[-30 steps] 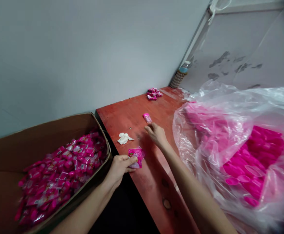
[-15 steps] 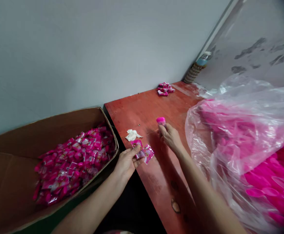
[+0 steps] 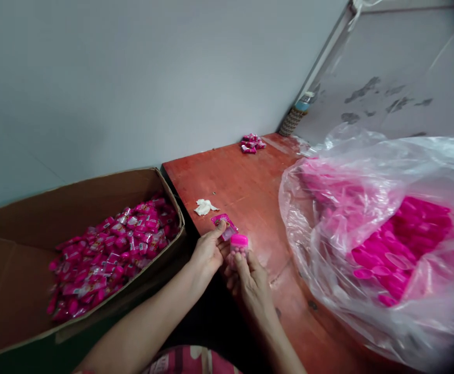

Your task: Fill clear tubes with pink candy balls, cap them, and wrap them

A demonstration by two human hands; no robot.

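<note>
My left hand [image 3: 208,250] pinches a pink printed packet [image 3: 224,223] between thumb and fingers, over the near left edge of the red table. Close beside it, my right hand [image 3: 253,280] grips a small clear container with a bright pink cap [image 3: 239,242]; small pink pieces show through its wall. The container's lower part is hidden by my fingers. It overlaps the packet's lower right side in view, and I cannot tell whether they touch. A crumpled white scrap [image 3: 204,207] lies just beyond my left hand.
Left of the red table [image 3: 227,174] stands an open cardboard box [image 3: 79,200] with a heap of pink packets [image 3: 110,254]. A clear plastic bag [image 3: 293,208] of pink pieces covers the right side. At the back are a small packet pile [image 3: 252,143] and a bottle [image 3: 297,114].
My right hand has come down and left with the container, close to my left hand. A second packet seen beside the held one is out of sight. The view has swung slightly right.
</note>
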